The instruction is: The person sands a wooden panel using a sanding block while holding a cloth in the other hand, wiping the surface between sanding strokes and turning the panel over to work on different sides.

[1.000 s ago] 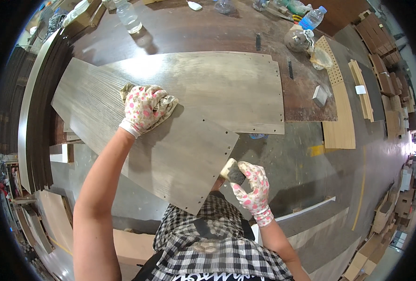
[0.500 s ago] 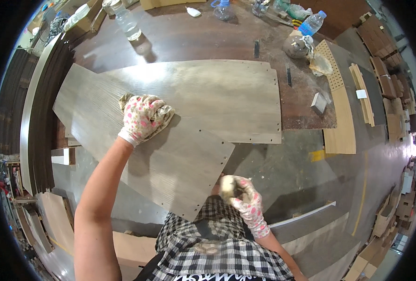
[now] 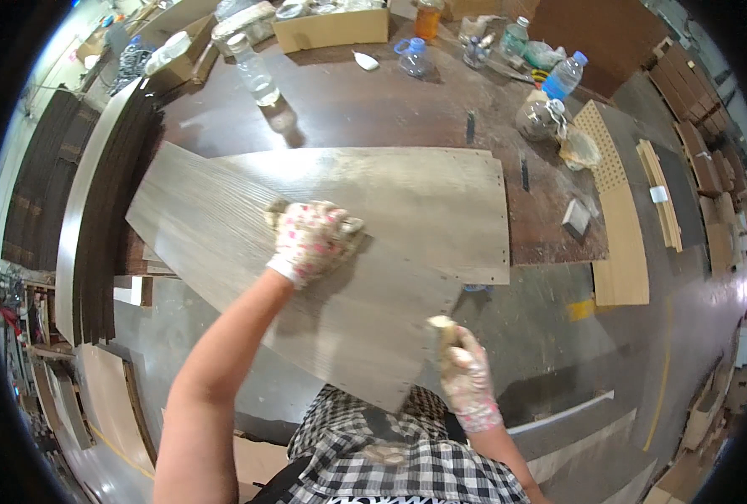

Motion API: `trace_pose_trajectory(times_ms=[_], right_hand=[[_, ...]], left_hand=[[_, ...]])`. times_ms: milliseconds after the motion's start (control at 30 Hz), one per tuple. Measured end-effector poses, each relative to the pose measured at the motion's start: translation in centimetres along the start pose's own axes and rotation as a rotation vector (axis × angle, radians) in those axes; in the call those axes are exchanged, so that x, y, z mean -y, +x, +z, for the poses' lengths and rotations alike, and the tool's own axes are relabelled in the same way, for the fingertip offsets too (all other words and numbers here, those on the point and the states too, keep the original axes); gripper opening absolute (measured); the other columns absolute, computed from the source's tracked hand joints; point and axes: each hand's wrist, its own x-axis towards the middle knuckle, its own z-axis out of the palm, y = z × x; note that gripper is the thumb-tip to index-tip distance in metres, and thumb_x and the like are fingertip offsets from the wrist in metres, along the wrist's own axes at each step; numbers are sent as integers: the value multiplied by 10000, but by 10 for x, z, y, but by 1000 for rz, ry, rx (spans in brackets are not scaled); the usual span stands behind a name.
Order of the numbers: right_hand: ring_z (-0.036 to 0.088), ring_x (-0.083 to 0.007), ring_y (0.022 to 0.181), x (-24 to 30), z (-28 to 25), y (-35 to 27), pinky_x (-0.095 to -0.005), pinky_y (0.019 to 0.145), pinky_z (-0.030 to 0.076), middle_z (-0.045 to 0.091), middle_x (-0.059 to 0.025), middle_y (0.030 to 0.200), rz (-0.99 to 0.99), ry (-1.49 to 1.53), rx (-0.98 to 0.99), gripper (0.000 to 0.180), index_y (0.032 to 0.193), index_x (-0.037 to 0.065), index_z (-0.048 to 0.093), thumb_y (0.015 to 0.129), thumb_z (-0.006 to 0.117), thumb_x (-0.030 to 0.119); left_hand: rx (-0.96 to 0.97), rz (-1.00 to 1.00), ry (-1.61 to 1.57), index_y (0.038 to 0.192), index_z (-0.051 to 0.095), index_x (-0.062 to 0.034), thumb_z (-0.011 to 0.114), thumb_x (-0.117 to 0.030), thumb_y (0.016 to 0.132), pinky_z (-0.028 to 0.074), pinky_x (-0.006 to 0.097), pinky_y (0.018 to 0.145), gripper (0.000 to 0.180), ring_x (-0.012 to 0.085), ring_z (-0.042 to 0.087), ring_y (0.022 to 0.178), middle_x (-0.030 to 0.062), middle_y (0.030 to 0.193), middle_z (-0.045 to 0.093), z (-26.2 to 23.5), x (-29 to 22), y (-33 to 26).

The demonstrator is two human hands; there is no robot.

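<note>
Looked like a woodworking or furniture workshop, on a factory floor. Had a broad brown worktable (image 3: 399,109) at twelve o'clock, with two drilled wood-grain boards (image 3: 424,210) at the dial's centre and plastic bottles (image 3: 563,77) between one and two. Held a thick stack of dark boards (image 3: 109,227) at nine and piled cardboard cartons (image 3: 715,235) at three. Showed bare grey floor (image 3: 550,328) at four, marked with a yellow line (image 3: 663,395).

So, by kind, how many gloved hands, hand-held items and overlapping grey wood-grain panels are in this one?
Gloved hands: 2 (left hand, right hand)
Bunched cloth under the left hand: 1
Small block in the right hand: 1
Grey wood-grain panels: 2 (upper panel, lower panel)
Total: 6
</note>
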Motion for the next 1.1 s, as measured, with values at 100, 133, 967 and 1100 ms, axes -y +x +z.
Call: trace_pose_trajectory(times_ms=[100,133,967,1100], right_hand=[[597,-190,1013,26,-43,-5,-336,857,512,596,-82,1132,-158,106,-52,453,1175,20,537,731,578,98],[575,-178,1025,38,-50,-9,-308,922,467,582,-96,1128,-219,114,-32,416,1151,-4,536,747,576,90],[474,-208,1141,159,-81,31,-383,1009,332,540,-91,1210,-883,-107,-624,372,1166,32,546,918,438,288],[477,-217,1155,188,-11,46,-394,1016,343,541,-95,1229,-980,30,-586,359,1156,46,556,916,432,282]], left_hand=[[134,-10,-187,920,631,-121,593,-388,773,453,387,738,307,247,592,870,88,931,609,-8,-56,31],[151,-12,-221,913,619,-116,601,-387,761,456,385,734,312,245,587,884,88,949,600,-8,-71,36],[-187,-1267,-1309,1132,604,28,531,-394,917,461,293,767,480,156,565,884,53,1003,637,-1,367,-146],[-245,-1098,-1376,879,618,-110,487,-320,953,430,239,531,258,62,500,606,-43,721,554,-25,380,-141]])
